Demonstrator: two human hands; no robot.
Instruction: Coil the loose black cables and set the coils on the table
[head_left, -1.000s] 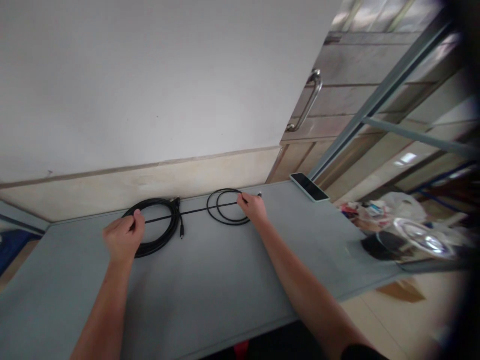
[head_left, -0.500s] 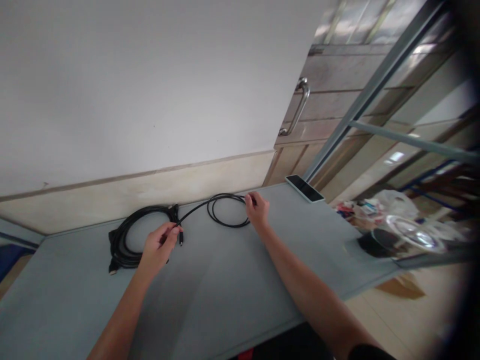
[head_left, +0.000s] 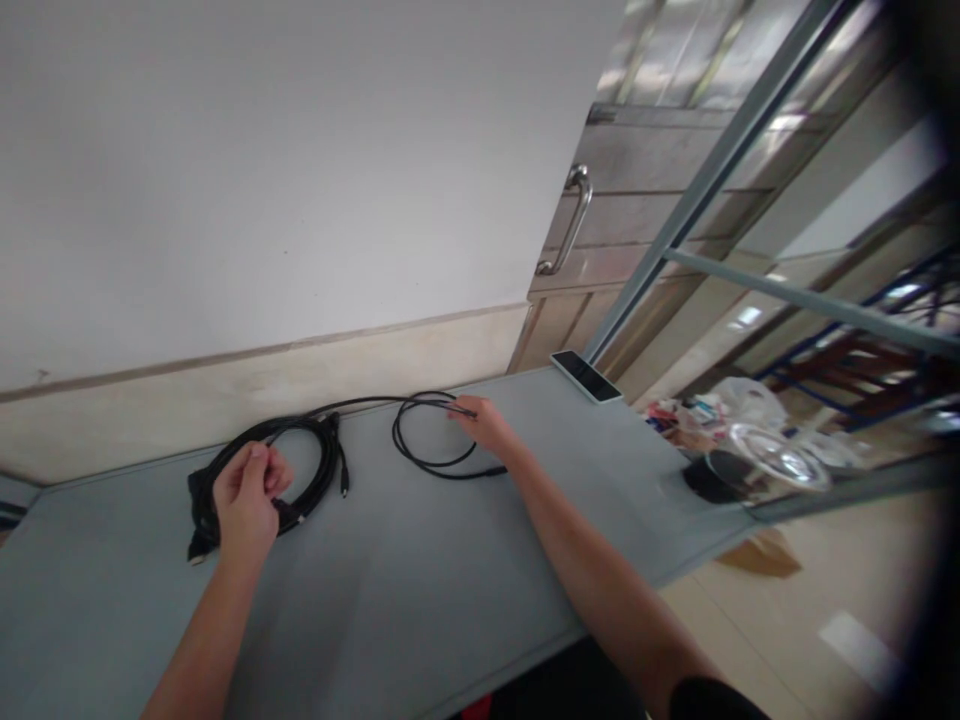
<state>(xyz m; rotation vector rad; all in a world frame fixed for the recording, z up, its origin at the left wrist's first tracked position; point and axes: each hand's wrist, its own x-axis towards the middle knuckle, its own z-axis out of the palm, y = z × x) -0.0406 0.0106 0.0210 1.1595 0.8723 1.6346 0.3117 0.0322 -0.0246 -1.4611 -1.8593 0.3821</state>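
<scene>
A thick coil of black cable [head_left: 324, 470] lies at the left of the grey table [head_left: 420, 570], with connectors at its edges. My left hand [head_left: 249, 490] is closed over the coil's left part; what it pinches, if anything, is too small to make out. Further right, a smaller loop of thin black cable [head_left: 427, 465] rests near the wall, joined to the thick coil by a strand along the back. My right hand [head_left: 480, 422] pinches that cable at the loop's right side. A dark cable end lies just below this hand.
A phone [head_left: 586, 377] lies at the table's back right corner, beside a metal frame post [head_left: 637, 285]. A clear and black round container [head_left: 720, 475] stands at the right edge. The wall [head_left: 262, 200] runs behind the table. Plastic bags are beyond the right side.
My left hand has moved left over the thick coil, and the strand it held now lies along the back. My right hand has shifted slightly left. The view has turned a little to the right.
</scene>
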